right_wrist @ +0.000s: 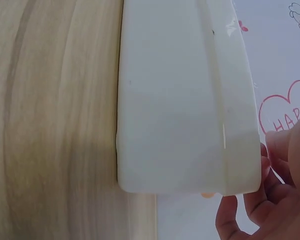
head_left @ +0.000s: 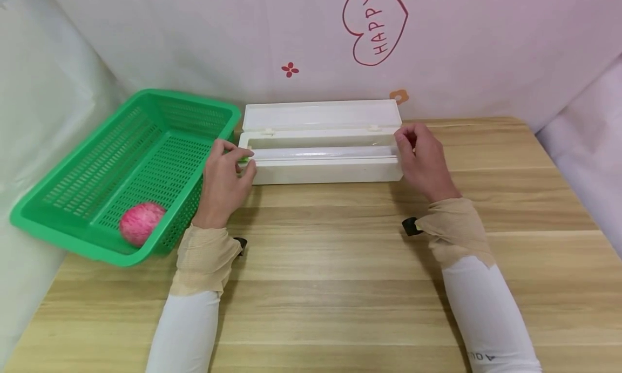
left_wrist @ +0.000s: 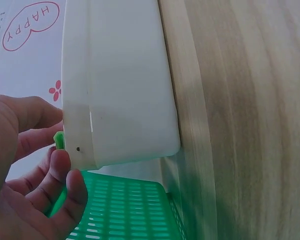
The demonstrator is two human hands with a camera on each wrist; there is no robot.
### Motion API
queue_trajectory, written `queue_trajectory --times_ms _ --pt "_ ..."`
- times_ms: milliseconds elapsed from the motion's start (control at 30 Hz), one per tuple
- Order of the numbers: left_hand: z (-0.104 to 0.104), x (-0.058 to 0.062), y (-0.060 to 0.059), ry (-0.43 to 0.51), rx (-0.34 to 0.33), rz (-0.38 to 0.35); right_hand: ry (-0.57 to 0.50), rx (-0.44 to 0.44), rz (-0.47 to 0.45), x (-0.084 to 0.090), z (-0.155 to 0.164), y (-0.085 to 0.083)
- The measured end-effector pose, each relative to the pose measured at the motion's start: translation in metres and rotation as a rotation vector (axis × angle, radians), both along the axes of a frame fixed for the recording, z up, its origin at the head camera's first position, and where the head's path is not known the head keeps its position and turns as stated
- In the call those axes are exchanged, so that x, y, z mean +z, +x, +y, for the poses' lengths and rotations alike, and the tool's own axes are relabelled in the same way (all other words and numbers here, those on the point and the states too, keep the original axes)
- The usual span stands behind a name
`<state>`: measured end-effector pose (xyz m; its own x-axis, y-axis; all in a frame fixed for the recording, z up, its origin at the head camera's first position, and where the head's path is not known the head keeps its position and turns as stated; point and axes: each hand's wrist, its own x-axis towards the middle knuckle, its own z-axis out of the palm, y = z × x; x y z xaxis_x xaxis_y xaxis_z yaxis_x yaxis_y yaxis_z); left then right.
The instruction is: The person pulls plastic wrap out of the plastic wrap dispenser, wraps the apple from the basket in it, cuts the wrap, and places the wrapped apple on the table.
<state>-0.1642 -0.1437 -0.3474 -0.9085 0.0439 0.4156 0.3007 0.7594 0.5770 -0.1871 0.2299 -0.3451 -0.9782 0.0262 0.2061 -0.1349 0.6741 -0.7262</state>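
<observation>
A long white plastic-wrap dispenser box (head_left: pixel 325 172) lies on the table with its hinged lid (head_left: pixel 320 115) raised. Inside stretches a roll of clear plastic wrap (head_left: pixel 323 153). My left hand (head_left: pixel 224 181) is at the box's left end, thumb and forefinger curved about the top corner beside a small green piece (left_wrist: pixel 59 140). Over the right end bends my right hand (head_left: pixel 424 160), its thumb and fingers curled close together at the upper edge. Whether either hand pinches the transparent film does not show.
A green plastic basket (head_left: pixel 194 100) stands to the left, close to my left hand, with a pink-red round fruit (head_left: pixel 142 223) in it. Behind the box hangs a white printed cloth (head_left: pixel 218 49). The wooden table (head_left: pixel 320 286) extends toward me and to the right.
</observation>
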Motion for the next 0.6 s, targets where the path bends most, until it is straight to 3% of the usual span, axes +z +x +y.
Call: queue_trajectory --times_ms 300,600 --pt "0.0005 0.0030 -0.0038 -0.023 0.001 -0.054 -0.021 -0.018 0.012 -0.0035 -0.0033 -0.0020" --pt "0.0064 -0.0031 -0.0074 -0.006 0.027 -0.023 -0.032 -0.021 -0.006 -0.0023 -0.0030 -0.0018"
